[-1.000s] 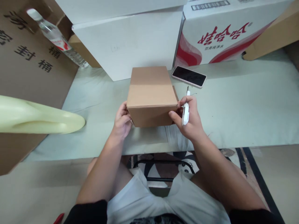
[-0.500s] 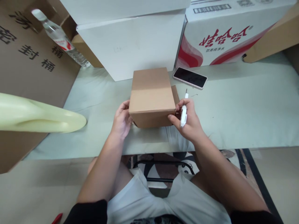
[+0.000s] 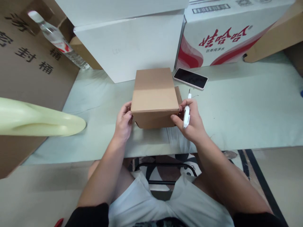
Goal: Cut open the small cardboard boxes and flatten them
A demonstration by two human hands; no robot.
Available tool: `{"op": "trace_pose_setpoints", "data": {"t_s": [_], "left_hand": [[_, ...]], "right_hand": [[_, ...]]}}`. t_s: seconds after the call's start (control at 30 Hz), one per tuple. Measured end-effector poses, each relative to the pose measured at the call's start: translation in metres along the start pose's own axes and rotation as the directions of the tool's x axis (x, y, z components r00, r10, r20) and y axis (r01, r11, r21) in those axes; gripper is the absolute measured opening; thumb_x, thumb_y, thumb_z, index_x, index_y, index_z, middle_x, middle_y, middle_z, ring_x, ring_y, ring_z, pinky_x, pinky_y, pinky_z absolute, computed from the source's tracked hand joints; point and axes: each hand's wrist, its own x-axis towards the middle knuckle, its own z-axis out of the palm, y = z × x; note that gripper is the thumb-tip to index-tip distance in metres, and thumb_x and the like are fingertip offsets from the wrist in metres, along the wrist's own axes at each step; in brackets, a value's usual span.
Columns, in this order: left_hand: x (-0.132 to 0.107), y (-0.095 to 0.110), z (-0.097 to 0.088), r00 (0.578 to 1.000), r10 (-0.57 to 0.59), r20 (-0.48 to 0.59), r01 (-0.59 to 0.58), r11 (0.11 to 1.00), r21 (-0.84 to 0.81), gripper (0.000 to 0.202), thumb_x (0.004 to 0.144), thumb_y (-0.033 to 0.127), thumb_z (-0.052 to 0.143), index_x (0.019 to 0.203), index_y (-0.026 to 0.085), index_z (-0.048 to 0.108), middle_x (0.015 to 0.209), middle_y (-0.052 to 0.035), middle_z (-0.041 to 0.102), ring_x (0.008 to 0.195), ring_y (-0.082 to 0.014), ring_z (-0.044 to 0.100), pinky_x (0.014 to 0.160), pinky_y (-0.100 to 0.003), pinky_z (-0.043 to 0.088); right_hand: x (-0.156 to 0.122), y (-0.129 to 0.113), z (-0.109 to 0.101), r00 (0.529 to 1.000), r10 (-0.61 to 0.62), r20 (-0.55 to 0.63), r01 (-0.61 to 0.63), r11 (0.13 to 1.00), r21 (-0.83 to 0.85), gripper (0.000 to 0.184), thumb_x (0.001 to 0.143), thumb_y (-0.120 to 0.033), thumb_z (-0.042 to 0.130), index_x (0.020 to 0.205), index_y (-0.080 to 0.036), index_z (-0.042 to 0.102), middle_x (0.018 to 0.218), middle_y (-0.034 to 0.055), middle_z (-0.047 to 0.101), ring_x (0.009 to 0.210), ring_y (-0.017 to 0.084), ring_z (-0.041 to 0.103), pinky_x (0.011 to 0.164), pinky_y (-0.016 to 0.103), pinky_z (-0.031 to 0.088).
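A small brown cardboard box (image 3: 155, 90) rests on the cloth-covered table, its top closed and a side flap (image 3: 178, 94) sticking out at the right. My left hand (image 3: 124, 121) grips the box's left side near the front corner, with some fingertips hidden behind it. At the front right corner, my right hand (image 3: 191, 121) touches the box with thumb and fingertips. Held in that same hand is a slim white utility knife (image 3: 187, 116), its thin metal tip pointing away from me.
Behind the box stand a large white box (image 3: 132, 47) and a white-and-red carton (image 3: 213, 44). A phone (image 3: 190, 78) lies at the back right. On the left are a plastic bottle (image 3: 59, 41), a pale yellow object (image 3: 42, 118) and a big brown carton (image 3: 26, 75).
The view has shifted slightly. Both hands keep their places on the box, and the knife stays in my right hand.
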Motion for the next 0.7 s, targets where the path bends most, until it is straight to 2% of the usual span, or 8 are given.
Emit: {"op": "trace_pose_setpoints", "data": {"t_s": [0.1, 0.23, 0.37, 0.7], "left_hand": [[0.001, 0.0047, 0.001, 0.999, -0.036, -0.028, 0.035, 0.998, -0.047, 0.045, 0.068, 0.048, 0.089, 0.099, 0.024, 0.067, 0.093, -0.0027, 0.071, 0.075, -0.0152, 0.067, 0.059, -0.023, 0.05], [0.0036, 0.0062, -0.0002, 0.987, -0.127, -0.101, 0.118, 0.989, -0.091, 0.034, 0.067, 0.031, 0.088, 0.091, 0.024, 0.064, 0.087, -0.0003, 0.071, 0.065, -0.0121, 0.063, 0.048, -0.021, 0.042], [0.0051, 0.0042, -0.0004, 0.958, -0.238, -0.162, 0.226, 0.97, -0.088, 0.031, 0.067, 0.029, 0.088, 0.084, 0.023, 0.063, 0.079, 0.0018, 0.069, 0.057, -0.0095, 0.058, 0.041, -0.02, 0.034], [0.0068, 0.002, 0.0009, 0.965, -0.229, -0.131, 0.218, 0.972, -0.089, 0.032, 0.061, 0.025, 0.091, 0.078, 0.022, 0.064, 0.077, 0.0013, 0.071, 0.052, -0.0084, 0.056, 0.041, -0.02, 0.034]], "right_hand": [[0.0, 0.0007, 0.0005, 1.0, 0.006, 0.005, -0.006, 1.0, 0.007, 0.044, 0.076, -0.036, 0.068, 0.105, -0.029, 0.036, 0.092, -0.0037, 0.049, 0.069, 0.013, 0.05, 0.064, 0.032, 0.043], [0.0001, -0.0007, 0.0017, 1.0, -0.016, 0.015, 0.016, 1.0, 0.001, 0.043, 0.075, -0.036, 0.068, 0.103, -0.03, 0.036, 0.089, -0.0045, 0.048, 0.068, 0.013, 0.049, 0.063, 0.031, 0.043], [0.0002, -0.003, 0.0023, 1.0, -0.014, 0.02, 0.014, 1.0, -0.026, 0.043, 0.074, -0.035, 0.067, 0.103, -0.03, 0.036, 0.087, -0.0048, 0.049, 0.068, 0.013, 0.049, 0.065, 0.032, 0.043], [0.0002, -0.0086, 0.001, 0.997, 0.045, 0.063, -0.042, 0.998, -0.05, 0.041, 0.073, -0.037, 0.065, 0.1, -0.029, 0.036, 0.085, -0.0061, 0.05, 0.063, 0.013, 0.051, 0.066, 0.034, 0.043]]}}
